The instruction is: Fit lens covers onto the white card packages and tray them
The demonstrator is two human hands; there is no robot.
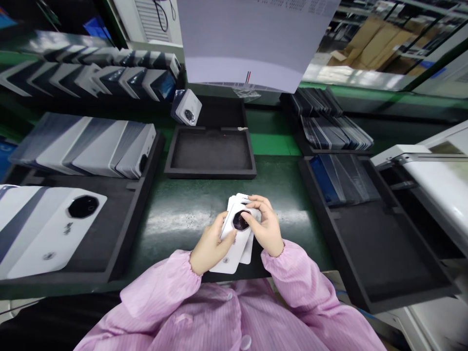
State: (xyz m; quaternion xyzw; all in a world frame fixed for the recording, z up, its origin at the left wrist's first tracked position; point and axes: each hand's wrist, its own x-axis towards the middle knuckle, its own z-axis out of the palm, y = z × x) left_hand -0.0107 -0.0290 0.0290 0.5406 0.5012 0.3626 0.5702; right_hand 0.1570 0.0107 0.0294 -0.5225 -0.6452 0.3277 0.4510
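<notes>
Close to my body, above the bench's front edge, I hold a few white phone-shaped panels (225, 261) that overlap like a small fan. The top one has a dark octagonal camera window (240, 221). My left hand (214, 246) grips the panels along their left side, thumb lying on the top face. My right hand (266, 226) closes on their upper right side, its thumb at the camera window and its fingers curled over the top edge. The lower panels are mostly covered.
At left, a black tray (120, 234) carries rows of similar panels (54, 229). A shallow black tray (212, 168) lies ahead, with small wrapped panels (188, 108) behind it. Another tray (387, 253) at right holds clear and blue sheets (340, 180). A paper sheet (252, 44) hangs above.
</notes>
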